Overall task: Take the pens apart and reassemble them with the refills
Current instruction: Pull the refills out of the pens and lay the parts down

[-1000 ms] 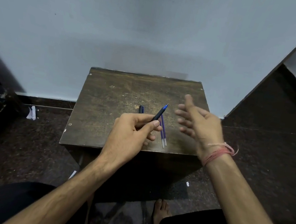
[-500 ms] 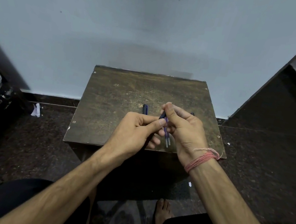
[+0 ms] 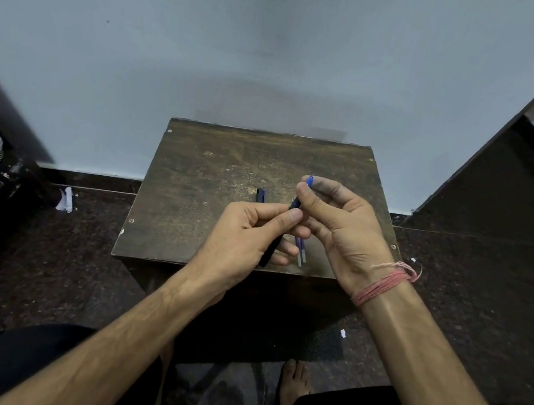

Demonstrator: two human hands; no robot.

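My left hand [image 3: 247, 234] grips the dark barrel of a pen [image 3: 267, 254], which points up and to the right above the small brown table [image 3: 211, 194]. My right hand [image 3: 341, 227] pinches the pen's blue tip end [image 3: 309, 181] between thumb and forefinger. Two blue refills [image 3: 300, 250] lie side by side on the table under my hands, near the front edge. A second dark pen [image 3: 260, 195] lies on the table just behind my left hand, mostly hidden by it.
The table stands against a pale wall, with dark speckled floor around it. A scrap of white paper [image 3: 65, 200] lies on the floor at the left. My knees and a bare foot [image 3: 294, 380] show below the table's front edge.
My right hand came in from open and apart, closed on the pen's front end, and now its fingers sit higher along the tip. My left hand kept its hold on the barrel.
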